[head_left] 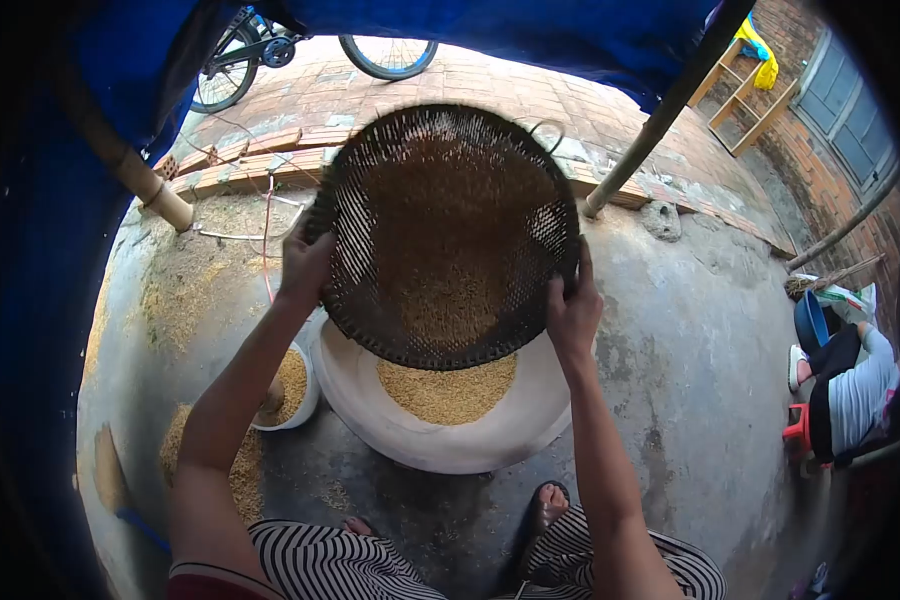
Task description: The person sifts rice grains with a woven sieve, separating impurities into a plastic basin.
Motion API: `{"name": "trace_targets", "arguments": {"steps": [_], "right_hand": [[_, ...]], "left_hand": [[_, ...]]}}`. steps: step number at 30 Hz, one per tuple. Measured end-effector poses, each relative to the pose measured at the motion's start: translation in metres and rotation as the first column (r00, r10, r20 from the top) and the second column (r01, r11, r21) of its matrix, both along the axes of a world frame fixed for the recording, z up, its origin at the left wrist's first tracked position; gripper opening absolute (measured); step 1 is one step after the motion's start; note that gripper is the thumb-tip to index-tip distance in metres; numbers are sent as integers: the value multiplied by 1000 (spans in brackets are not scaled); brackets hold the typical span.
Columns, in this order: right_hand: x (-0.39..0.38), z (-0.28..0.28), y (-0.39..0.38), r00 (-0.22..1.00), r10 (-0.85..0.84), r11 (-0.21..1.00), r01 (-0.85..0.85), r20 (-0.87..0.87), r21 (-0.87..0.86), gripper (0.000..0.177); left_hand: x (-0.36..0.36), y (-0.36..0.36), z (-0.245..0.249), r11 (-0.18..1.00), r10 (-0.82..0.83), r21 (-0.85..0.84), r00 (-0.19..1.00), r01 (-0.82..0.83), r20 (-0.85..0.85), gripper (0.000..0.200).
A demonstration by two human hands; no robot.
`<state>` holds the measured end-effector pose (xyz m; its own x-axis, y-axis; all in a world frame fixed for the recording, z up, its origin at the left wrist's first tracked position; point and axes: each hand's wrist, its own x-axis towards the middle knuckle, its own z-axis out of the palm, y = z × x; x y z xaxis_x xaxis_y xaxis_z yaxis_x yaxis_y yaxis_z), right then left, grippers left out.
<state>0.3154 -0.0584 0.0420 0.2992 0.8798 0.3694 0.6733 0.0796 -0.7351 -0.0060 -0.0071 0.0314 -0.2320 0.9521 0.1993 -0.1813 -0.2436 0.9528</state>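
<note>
A round, dark woven sieve point(445, 220) is held up in front of me, tilted so that its inside faces me. My left hand point(306, 266) grips its left rim, and my right hand point(574, 308) grips the lower right rim. Yellow-brown grain lies in the lower part of the sieve; the mesh shows light through it at both sides. Below it stands a wide, pale round basin point(540, 405) with a heap of grain point(445, 392) inside. The sieve hides the basin's far side.
Left of the basin is a white bucket point(310, 395) of grain, beside a grain pile point(240, 480) on the concrete floor. Bamboo poles point(660, 125) hold a blue tarp point(470, 25). A bicycle point(270, 50) stands on brick paving. At right, a person point(860, 395) sits on a red stool point(798, 432).
</note>
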Motion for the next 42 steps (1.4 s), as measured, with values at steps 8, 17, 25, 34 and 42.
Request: {"name": "trace_targets", "arguments": {"steps": [8, 17, 25, 34, 42], "right_hand": [[11, -33, 0, 991, 30, 980, -4, 128, -197, 55], [-4, -23, -1, 999, -29, 997, 31, -25, 69, 58], [5, -30, 1, 979, -8, 988, 39, 203, -148, 52], [-9, -25, 5, 991, -49, 946, 7, 122, 323, 58], [7, -32, 3, 972, 39, 983, 5, 233, -185, 55]], "left_hand": [[-1, -16, -18, 943, -113, -323, 992, 87, -63, 33], [0, -3, 2, 984, 44, 180, 988, -17, -147, 38], [-3, -11, -27, 964, -45, -266, 989, 6, -144, 33], [3, -5, 0, 961, 127, 270, 963, -59, -238, 33], [2, -18, -31, 967, -52, -254, 983, 7, -174, 36]]}}
